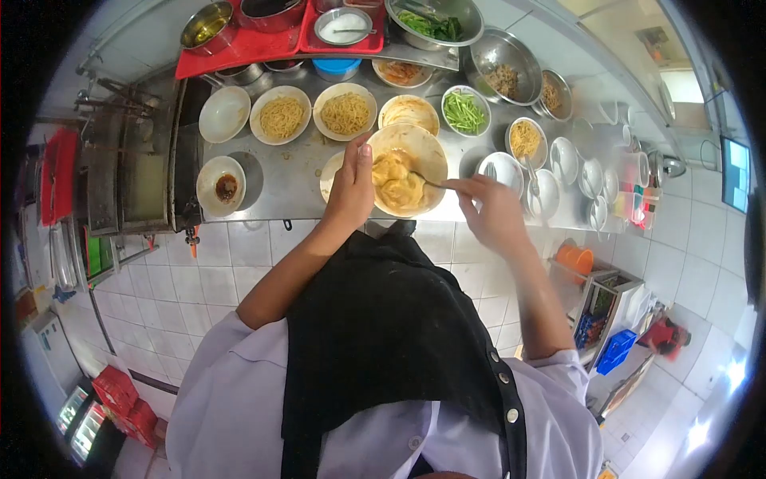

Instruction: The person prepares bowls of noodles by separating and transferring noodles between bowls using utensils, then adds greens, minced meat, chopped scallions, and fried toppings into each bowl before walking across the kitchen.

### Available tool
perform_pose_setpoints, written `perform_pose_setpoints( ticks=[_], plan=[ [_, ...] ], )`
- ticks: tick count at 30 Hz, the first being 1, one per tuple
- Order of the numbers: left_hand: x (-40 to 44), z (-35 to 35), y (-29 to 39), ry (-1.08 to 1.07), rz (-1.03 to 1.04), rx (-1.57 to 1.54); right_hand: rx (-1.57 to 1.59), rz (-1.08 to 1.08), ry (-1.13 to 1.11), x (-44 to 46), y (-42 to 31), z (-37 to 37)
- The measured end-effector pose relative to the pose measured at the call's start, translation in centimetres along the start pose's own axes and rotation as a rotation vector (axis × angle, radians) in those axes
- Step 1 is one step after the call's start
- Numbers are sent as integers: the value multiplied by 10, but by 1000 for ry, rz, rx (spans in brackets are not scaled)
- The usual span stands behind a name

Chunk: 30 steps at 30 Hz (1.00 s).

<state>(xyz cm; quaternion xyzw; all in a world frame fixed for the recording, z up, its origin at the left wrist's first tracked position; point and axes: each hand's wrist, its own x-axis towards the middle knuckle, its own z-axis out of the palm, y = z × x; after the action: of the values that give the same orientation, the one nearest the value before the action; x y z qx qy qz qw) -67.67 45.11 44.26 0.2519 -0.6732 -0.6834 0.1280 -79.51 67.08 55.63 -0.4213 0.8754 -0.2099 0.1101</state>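
My left hand [353,182] is closed on the left rim of a pale bowl [433,152], which is tilted toward me above the counter's front edge. Inside lies a glossy yellow mass [396,185], perhaps noodles coated in sauce. From the right, my right hand [485,206] pinches the handle of a spoon [431,184] whose head is sunk in the yellow food. Behind the tilted bowl stands a sauce-smeared bowl [411,108], with two bowls of noodles [281,116] to its left. A bowl of chopped greens [465,112] is behind on the right.
The steel counter [279,180] also bears a bowl with dark sauce [227,188] and several small bowls with spoons at the right. A shelf with red trays [239,57] runs along the back. A cooking unit [148,188] adjoins the left end. Another person [665,335] is far right.
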Motion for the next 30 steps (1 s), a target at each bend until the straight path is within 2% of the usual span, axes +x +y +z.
perform_pose_setpoints(
  ticks=[3, 7, 11, 12, 15, 20, 23, 26, 30],
  plan=[
    [-1, 3, -4, 50, 20, -41, -63, -68, 21, -11, -9, 3],
    [-1, 6, 1, 13, 63, -159, -239, -155, 104, -7, -5, -10],
    [-3, 10, 5, -25, 172, -99, -257, -76, 301, 18, -5, -31],
    [-2, 13, 7, -34, 207, -64, -235, -100, 268, 23, 7, -22],
    [0, 18, 21, -28, 70, -40, -129, -177, 50, 17, 13, -12],
    [3, 14, 14, 3, 32, -41, -281, -293, 40, 1, 10, -38],
    [3, 17, 15, -21, 90, -10, -312, -259, 187, 12, 12, -41],
    [2, 24, 11, 1, 115, -8, -428, -161, 167, 25, 17, -40],
    [6, 30, 6, 82, 54, -30, 11, 62, -65, 4, 33, -9]
  ],
)
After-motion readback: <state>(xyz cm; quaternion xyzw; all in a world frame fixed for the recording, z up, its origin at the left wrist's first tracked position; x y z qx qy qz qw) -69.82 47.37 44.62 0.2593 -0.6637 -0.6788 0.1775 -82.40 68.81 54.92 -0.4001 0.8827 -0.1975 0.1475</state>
